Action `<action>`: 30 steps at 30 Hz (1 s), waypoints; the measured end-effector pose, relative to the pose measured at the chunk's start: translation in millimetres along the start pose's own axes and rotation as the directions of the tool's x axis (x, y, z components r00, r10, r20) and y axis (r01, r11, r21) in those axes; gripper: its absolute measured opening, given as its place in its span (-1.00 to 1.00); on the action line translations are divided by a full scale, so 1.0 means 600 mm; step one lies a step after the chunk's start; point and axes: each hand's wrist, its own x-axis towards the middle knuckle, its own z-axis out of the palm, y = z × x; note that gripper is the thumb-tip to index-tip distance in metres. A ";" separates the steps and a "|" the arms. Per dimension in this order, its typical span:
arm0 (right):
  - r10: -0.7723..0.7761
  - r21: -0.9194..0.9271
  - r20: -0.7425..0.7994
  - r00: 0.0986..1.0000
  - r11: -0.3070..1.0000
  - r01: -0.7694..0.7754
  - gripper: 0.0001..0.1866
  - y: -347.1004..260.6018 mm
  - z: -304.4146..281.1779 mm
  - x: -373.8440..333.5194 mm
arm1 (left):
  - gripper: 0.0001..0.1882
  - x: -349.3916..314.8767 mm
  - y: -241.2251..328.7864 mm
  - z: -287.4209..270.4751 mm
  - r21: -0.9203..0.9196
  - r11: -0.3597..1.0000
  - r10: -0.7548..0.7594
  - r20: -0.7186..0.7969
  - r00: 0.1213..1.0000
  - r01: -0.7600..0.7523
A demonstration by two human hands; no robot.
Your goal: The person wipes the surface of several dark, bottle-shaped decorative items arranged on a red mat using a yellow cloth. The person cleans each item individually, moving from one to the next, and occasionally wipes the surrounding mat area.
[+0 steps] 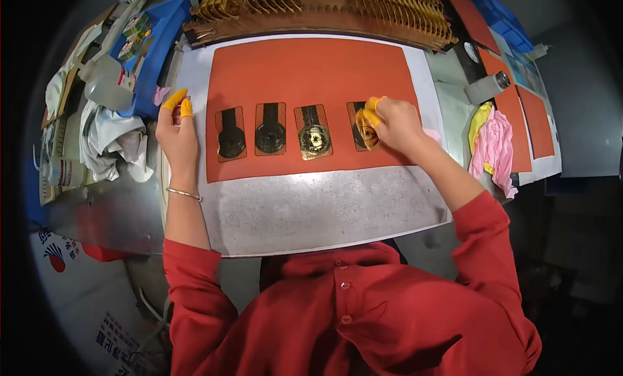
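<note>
Several thin gold-edged plates lie in a row on an orange-red mat [311, 71]. A dark plate [231, 134] is at the left, with another dark plate [270, 129] beside it. A third plate [313, 133] shows a shiny gold round emblem below a black strip. My right hand [397, 124], with yellow finger covers, is pinched at the upper right of the rightmost plate [365, 137], partly hiding it. What lies between its fingertips is hidden. Left of the mat, my left hand [177, 126] has curled fingers in yellow covers; what they hold, if anything, is unclear.
Behind the mat stands a brown rack [324, 29] with many upright gold pieces. To the left are a clear bottle [109, 84], a blue tray [152, 71] and white cloths [113, 142]. A capped bottle [488, 87] and pink cloth [496, 142] lie right.
</note>
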 end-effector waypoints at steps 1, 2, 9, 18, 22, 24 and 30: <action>-0.024 0.029 0.024 0.999 0.999 0.023 -0.91 -0.014 -0.004 -0.021 | -0.78 0.003 -0.002 -0.005 0.025 1.000 0.010 -0.004 1.000 -0.010; -0.088 0.072 -0.028 0.996 0.993 0.090 -0.93 -0.023 -0.006 -0.044 | -0.78 0.001 -0.003 -0.006 0.048 0.999 0.014 -0.008 1.000 -0.014; -0.024 -0.005 -0.046 0.999 1.000 0.024 -0.90 -0.003 0.003 -0.022 | -0.75 -0.003 0.003 0.003 0.107 0.994 0.010 0.069 0.998 -0.017; -0.010 0.013 -0.014 1.000 1.000 0.010 -0.87 -0.006 -0.010 -0.033 | -0.78 -0.005 0.004 0.006 0.099 0.995 0.013 0.021 1.000 -0.015; -0.092 0.091 -0.047 0.995 0.991 0.096 -0.90 -0.019 -0.012 -0.073 | -0.78 -0.002 -0.003 0.001 0.067 0.996 0.057 0.006 0.998 -0.058; -0.055 0.008 -0.059 0.997 0.998 0.055 -0.90 -0.002 -0.010 -0.038 | -0.78 -0.005 0.007 0.012 0.051 0.999 0.012 0.040 0.999 -0.014; -0.086 0.109 0.029 0.996 0.991 0.083 -0.91 -0.002 -0.002 -0.045 | -0.79 0.003 0.002 -0.001 0.081 0.996 0.028 0.011 1.000 -0.029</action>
